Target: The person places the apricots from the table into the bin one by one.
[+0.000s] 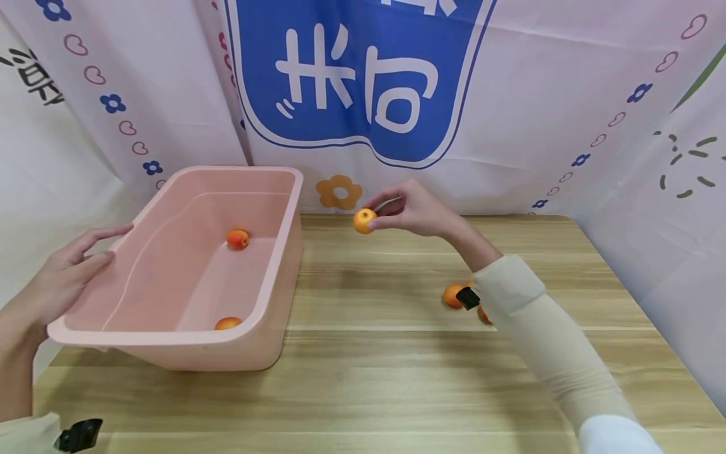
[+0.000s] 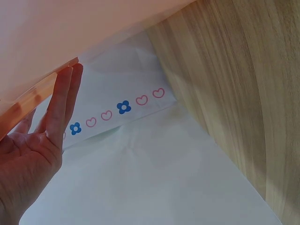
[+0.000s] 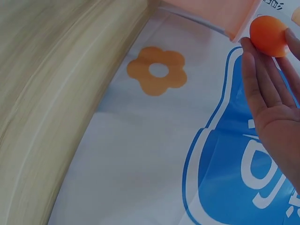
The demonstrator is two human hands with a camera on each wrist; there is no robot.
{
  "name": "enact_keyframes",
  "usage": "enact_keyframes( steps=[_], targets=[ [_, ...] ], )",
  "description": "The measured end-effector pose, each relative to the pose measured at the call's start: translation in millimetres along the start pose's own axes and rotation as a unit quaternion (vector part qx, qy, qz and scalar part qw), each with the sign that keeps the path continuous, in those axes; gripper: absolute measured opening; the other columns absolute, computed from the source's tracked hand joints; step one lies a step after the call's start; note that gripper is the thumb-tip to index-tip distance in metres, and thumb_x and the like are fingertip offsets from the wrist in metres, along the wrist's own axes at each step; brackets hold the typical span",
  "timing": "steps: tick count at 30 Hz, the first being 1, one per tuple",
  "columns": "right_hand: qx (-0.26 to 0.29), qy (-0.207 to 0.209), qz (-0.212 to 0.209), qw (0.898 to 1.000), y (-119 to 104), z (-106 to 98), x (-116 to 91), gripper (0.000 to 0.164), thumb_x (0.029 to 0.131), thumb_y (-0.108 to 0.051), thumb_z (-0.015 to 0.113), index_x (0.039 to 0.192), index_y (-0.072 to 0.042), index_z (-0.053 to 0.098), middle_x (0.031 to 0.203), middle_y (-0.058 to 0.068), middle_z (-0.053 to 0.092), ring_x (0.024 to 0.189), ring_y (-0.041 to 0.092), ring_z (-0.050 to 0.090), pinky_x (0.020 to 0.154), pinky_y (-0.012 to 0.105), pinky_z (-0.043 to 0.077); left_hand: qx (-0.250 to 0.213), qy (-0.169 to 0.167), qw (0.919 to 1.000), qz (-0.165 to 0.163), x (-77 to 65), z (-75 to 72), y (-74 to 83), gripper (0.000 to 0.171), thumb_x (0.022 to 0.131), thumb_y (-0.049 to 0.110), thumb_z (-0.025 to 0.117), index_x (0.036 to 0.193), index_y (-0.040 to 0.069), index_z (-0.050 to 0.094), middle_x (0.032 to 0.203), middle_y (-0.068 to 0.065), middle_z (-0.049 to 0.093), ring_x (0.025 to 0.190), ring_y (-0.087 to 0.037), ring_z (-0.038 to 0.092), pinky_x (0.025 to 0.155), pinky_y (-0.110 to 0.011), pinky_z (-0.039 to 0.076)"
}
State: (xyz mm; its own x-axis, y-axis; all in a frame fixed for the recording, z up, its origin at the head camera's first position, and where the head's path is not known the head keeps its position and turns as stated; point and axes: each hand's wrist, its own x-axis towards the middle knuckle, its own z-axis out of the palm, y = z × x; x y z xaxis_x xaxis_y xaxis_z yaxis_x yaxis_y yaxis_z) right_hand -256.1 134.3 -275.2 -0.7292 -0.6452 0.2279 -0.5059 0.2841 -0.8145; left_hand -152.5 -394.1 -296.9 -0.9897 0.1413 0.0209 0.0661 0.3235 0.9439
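My right hand [image 1: 416,211] pinches an apricot [image 1: 363,222], yellow-orange with a small dimple, between thumb and fingertips. It is held above the table, right of a pink plastic bin [image 1: 283,252]; in the right wrist view the apricot [image 3: 268,36] looks deeper orange. On the bin's left rim, my left hand [image 1: 62,274] grips with the thumb over the edge, and the left wrist view has its fingers [image 2: 60,101] against the underside. Inside the bin lie a red-orange apricot [image 1: 237,239] at the back and another apricot [image 1: 228,323], partly hidden by the near rim.
On the wooden table [image 1: 363,391], several orange fruits [image 1: 452,296] sit partly hidden behind my right forearm. A white printed cloth [image 1: 522,126] with a blue emblem hangs behind the table, and cloth lines both sides.
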Motion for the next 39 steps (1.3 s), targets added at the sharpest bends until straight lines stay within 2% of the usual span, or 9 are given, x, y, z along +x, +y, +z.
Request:
enact_keyframes(
  steps=[13,24,33,39],
  targets=[
    [0.018,-0.004,-0.047,0.999,-21.3,23.1,30.4,0.027,0.090,0.000,0.079,0.115,0.008,0.074,0.110,0.017,0.075,0.097,0.029,0.076,0.088,0.035,0.062,0.021,0.005,0.9998,-0.004,1.0,0.1,-0.9,0.048,0.113,0.012,0.041,0.136,0.051,0.058,0.094,0.018,0.073,0.064,-0.013,0.073,0.049,-0.030,0.059],
    [0.054,-0.024,-0.069,0.996,-49.9,46.2,56.1,0.030,0.090,-0.003,0.080,0.117,0.007,0.073,0.111,0.014,0.076,0.098,0.023,0.077,0.090,0.032,0.061,-0.035,-0.002,0.9994,0.003,0.8,2.6,-0.3,0.048,0.112,0.009,0.040,0.133,0.047,0.063,0.094,0.014,0.074,0.064,-0.014,0.073,0.049,-0.029,0.058],
    [0.040,-0.053,-0.075,0.995,-64.6,70.7,83.8,0.035,0.091,-0.003,0.079,0.123,0.008,0.071,0.117,0.016,0.074,0.101,0.017,0.073,0.090,0.025,0.060,0.011,0.004,0.9999,-0.004,1.2,2.9,2.4,0.049,0.113,0.010,0.040,0.135,0.050,0.059,0.092,0.015,0.073,0.061,-0.014,0.072,0.048,-0.029,0.058],
    [0.042,-0.075,-0.076,0.993,-73.4,89.2,101.7,0.038,0.091,-0.004,0.079,0.126,0.008,0.069,0.119,0.016,0.074,0.103,0.015,0.072,0.090,0.021,0.058,0.041,0.011,0.9991,-0.003,1.8,5.6,3.1,0.050,0.113,0.011,0.038,0.132,0.053,0.057,0.098,0.026,0.068,0.062,-0.012,0.071,0.049,-0.026,0.057]
  ],
)
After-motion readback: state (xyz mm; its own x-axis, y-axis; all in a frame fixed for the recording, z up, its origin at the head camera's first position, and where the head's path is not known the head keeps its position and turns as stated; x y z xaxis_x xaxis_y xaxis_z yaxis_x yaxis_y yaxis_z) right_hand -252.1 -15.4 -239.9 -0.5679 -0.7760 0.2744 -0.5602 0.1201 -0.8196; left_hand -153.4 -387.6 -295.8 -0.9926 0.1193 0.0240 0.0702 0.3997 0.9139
